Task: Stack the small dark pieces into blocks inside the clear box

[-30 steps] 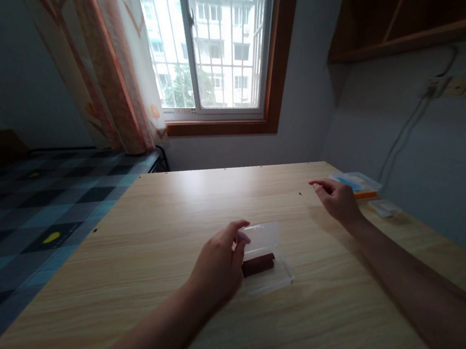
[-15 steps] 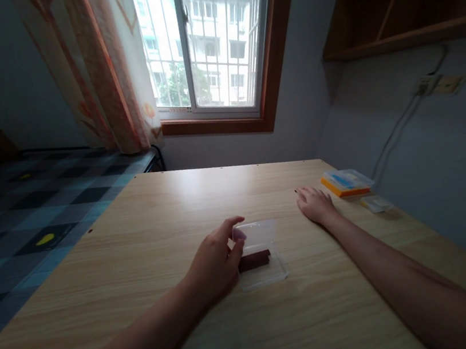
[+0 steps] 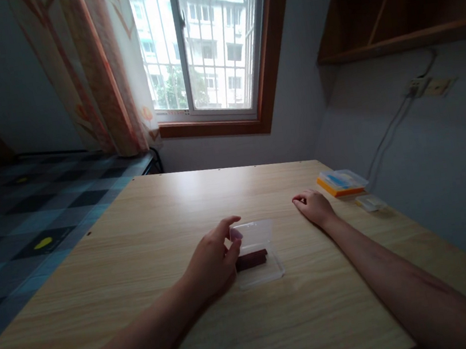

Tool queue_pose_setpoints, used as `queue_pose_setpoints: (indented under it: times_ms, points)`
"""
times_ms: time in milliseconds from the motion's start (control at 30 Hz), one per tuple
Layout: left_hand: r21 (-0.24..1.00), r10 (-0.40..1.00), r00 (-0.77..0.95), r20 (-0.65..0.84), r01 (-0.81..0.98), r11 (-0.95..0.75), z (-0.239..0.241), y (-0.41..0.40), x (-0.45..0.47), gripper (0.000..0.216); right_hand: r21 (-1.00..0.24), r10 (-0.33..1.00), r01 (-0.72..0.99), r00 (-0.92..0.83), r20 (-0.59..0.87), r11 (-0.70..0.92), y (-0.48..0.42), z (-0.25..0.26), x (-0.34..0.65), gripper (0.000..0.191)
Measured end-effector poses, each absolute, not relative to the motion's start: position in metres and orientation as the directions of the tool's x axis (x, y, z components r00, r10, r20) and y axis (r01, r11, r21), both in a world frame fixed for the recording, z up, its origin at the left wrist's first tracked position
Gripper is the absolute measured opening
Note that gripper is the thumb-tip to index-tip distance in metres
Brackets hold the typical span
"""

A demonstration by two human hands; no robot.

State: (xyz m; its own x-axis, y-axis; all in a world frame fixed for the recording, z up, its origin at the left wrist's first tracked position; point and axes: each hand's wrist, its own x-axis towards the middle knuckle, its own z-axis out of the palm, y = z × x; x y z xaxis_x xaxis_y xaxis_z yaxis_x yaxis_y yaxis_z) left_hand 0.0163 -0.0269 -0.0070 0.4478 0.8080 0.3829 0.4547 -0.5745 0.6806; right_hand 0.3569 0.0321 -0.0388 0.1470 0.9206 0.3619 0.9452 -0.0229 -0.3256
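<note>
A clear plastic box [image 3: 276,269] lies opened on the table, its transparent lid [image 3: 258,231] tipped back. Dark reddish-brown sticks [image 3: 253,259] rest inside it, their left ends hidden by my thumb. My left hand [image 3: 215,256] grips the box at its left side, thumb and index finger curved around the edge. Farther off to the right, my right hand [image 3: 313,206] rests low on the tabletop, fingers pinched together. Whatever is between those fingertips is too small to make out.
The light wooden table [image 3: 186,331] extends toward the window [image 3: 206,45]. An orange-and-clear case [image 3: 342,182] and a small clear box [image 3: 370,203] sit along its right side by the wall. A checkered bed [image 3: 47,206] adjoins on the left.
My right hand's fingers have drawn together into a pinch, pulling slightly back toward me. My left hand keeps its hold on the box. The whole view has shifted slightly.
</note>
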Motion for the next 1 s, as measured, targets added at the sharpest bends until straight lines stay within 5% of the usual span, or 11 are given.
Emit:
queue_pose_setpoints:
  times_ms: [233,333,500,1000]
  points:
    - [0.684,0.813,0.453,0.366,0.462,-0.565,-0.006,-0.028,0.015,0.041,-0.468,0.952,0.869,-0.014,0.305,0.163,0.007,-0.012,0.358,0.027]
    - [0.683,0.812,0.462,0.357,0.464,-0.564,-0.007,-0.027,0.014,0.041,-0.596,0.925,0.711,-0.239,0.294,0.373,-0.014,0.016,0.347,0.027]
    - [0.686,0.816,0.475,0.330,0.473,-0.553,-0.009,-0.027,0.014,0.043,-0.627,0.790,0.545,-0.582,0.194,0.556,-0.050,0.045,0.305,0.015]
    - [0.693,0.817,0.474,0.328,0.467,-0.549,-0.005,-0.027,0.016,0.043,-0.475,0.770,0.652,-0.631,0.092,0.591,-0.064,0.022,0.256,0.020]
